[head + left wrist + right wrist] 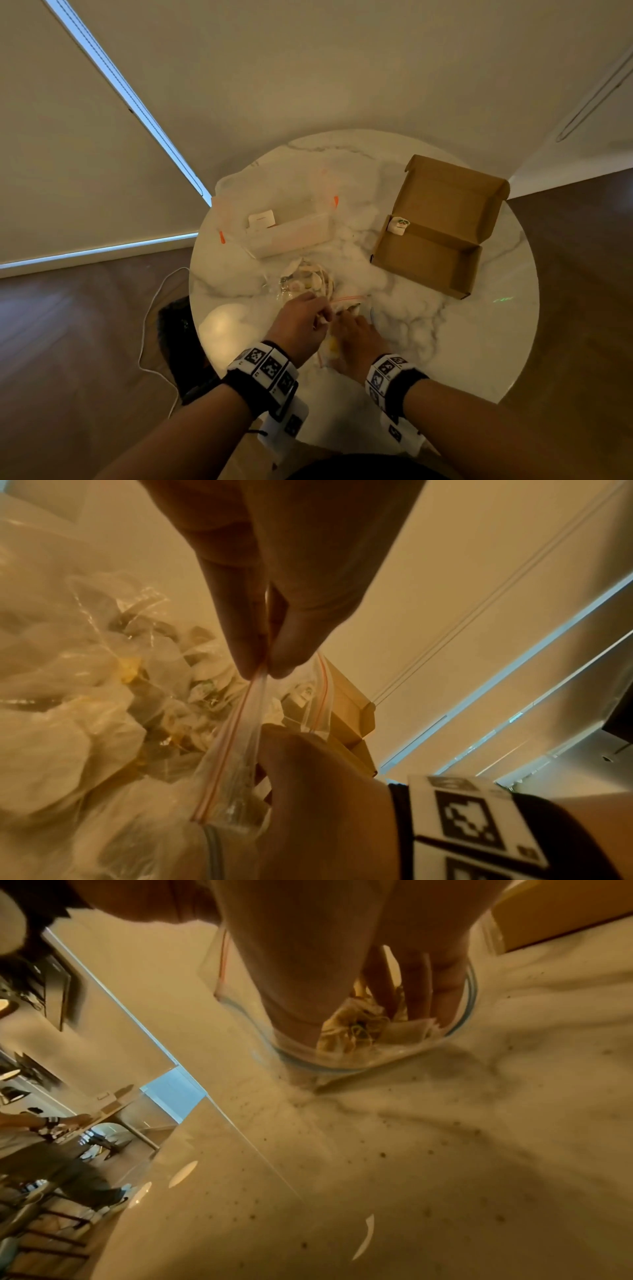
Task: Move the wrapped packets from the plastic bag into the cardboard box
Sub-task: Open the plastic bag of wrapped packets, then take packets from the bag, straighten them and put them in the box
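A clear zip bag (pixel 305 281) full of wrapped packets (pixel 103 723) lies mid-table on the round marble table (pixel 445 342). My left hand (pixel 327 313) pinches the bag's red-striped zip rim (pixel 232 729) between thumb and finger (pixel 246 653) and holds it up. My right hand (pixel 352 315) reaches into the bag's mouth. In the right wrist view its fingers (pixel 414 988) are straight and touch crumpled packets (pixel 352 1031), with the thumb apart. The open cardboard box (pixel 445 212) stands at the right with one packet (pixel 398 225) in its near-left corner.
A clear plastic container (pixel 287 229) with orange clips and a white card stands behind the bag. A white cable (pixel 150 308) and a dark object (pixel 178 342) lie on the floor at the left. Another person (pixel 51 1123) stands at a far table.
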The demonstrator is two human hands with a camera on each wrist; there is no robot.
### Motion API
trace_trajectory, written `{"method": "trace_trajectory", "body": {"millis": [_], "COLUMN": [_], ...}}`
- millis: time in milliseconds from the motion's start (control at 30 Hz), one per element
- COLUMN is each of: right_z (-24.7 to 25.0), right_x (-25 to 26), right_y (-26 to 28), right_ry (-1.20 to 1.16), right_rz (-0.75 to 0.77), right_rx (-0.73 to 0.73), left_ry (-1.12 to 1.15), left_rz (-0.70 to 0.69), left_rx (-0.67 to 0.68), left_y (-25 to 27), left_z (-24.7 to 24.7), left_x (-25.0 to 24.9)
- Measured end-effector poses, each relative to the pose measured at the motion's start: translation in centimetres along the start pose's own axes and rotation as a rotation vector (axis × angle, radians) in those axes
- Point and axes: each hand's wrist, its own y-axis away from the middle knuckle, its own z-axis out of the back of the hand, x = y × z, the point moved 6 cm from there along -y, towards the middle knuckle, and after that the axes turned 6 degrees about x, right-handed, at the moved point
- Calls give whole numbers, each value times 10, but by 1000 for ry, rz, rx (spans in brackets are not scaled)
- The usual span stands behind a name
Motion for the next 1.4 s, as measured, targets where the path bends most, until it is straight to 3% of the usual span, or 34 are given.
{"method": "trace_trajectory", "body": {"millis": [233, 367, 567, 767, 867, 1067, 1200, 1267, 1400], "right_z": [4, 18, 76, 133, 162, 212, 237, 250, 276], "right_x": [3, -11, -26, -26, -19, -6, -1, 5, 16], "right_y": [-9, 3, 46, 80, 96, 128, 142, 146, 155], "right_ry": [-66, -254, -491, -564, -586, -594, -676, -694, -736], "right_rz": [67, 24, 106, 243, 288, 350, 371, 409, 482], "right_rx": [-89, -118, -318, -263, -305, -384, -396, -390, -418], "left_ry": [28, 47, -10, -57, -82, 118, 285, 254, 286], "left_rz": [15, 27, 52, 102, 109, -52, -148, -130, -54], "left_rx": [-36, -87, -131, -9, 59, 27, 208, 295, 310], "left_y": [3, 1, -4, -10, -10, -11, -18, -25, -39], "left_z": [2, 11, 27, 25, 29, 54, 56, 49, 41], "left_x": [11, 21, 30, 30, 23, -10, -34, -41, -50]}}
